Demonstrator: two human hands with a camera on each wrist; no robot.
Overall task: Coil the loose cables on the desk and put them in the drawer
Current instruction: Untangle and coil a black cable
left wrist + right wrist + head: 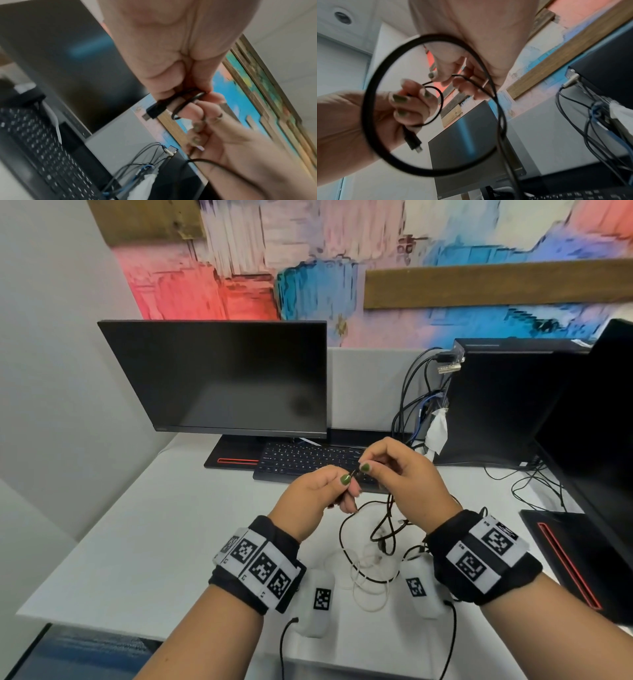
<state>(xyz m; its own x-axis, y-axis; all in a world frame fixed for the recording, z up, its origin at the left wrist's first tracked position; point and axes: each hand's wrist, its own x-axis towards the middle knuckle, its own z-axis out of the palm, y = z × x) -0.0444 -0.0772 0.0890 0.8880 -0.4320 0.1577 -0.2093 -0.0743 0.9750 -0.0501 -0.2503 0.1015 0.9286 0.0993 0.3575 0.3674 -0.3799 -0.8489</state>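
At a white tabletop (pixel 137 542) under a painted wall, I am pinching the black cable (pixel 387 522) between my left hand (pixel 318 491) and right hand (pixel 407 477), starting its first loop; below them, the white cable (pixel 370 583) lies uncoiled, the drawer unseen.

A dark, switched-off monitor (pixel 219 378) stands at the back left of a white surface (pixel 137 542), with a black keyboard (pixel 301 460) just in front of its base. To the right stands a black computer tower (pixel 507 405) with a bundle of black and blue plugged-in wires (pixel 416 405) hanging beside it, and a second dark screen (pixel 596 446) at the far right edge. Behind them, a grey partition panel (pixel 363 388) sits below a colourful wall painting (pixel 308 258) in pink, red and blue with brown wooden strips.
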